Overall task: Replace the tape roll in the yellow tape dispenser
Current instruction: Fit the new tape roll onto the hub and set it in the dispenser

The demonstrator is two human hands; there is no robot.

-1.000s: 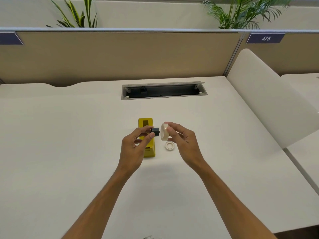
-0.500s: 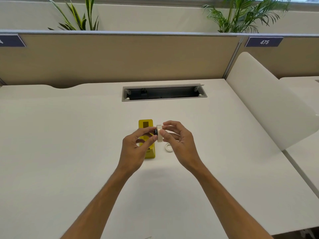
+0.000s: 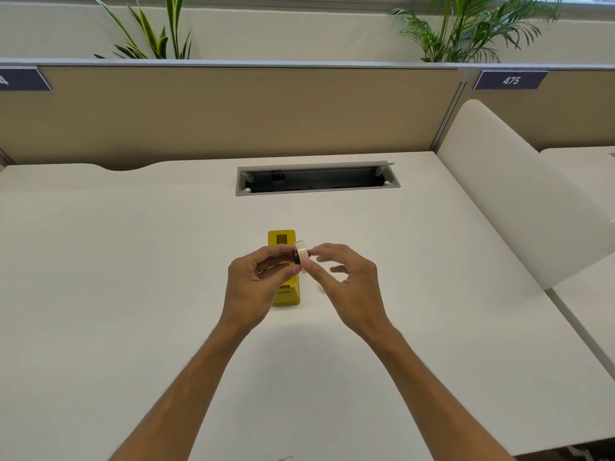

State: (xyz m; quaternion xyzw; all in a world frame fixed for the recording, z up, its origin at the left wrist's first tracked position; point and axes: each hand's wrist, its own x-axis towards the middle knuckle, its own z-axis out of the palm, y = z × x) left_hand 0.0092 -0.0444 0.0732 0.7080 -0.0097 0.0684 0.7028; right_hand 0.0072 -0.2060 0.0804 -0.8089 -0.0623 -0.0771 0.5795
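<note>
The yellow tape dispenser (image 3: 285, 296) lies on the white desk (image 3: 133, 277), partly behind my left hand. Above it, my left hand (image 3: 256, 287) pinches the black spool hub (image 3: 295, 256) between thumb and forefinger. The new pale tape roll (image 3: 301, 249) sits on that hub. My right hand (image 3: 349, 287) pinches the roll's right side with forefinger and thumb, while its other fingers are loosely spread. The old empty tape core (image 3: 321, 289) lies on the desk just right of the dispenser, almost hidden behind my right hand.
An open grey cable tray (image 3: 316, 179) is set into the desk behind the dispenser. A tan partition (image 3: 233, 111) runs along the back, and a white side panel (image 3: 519, 201) rises on the right. The desk's front edge is near my elbows.
The tape roll, held apart from the black hub a second ago, now sits on it. My right hand's outer fingers have spread away from the roll.
</note>
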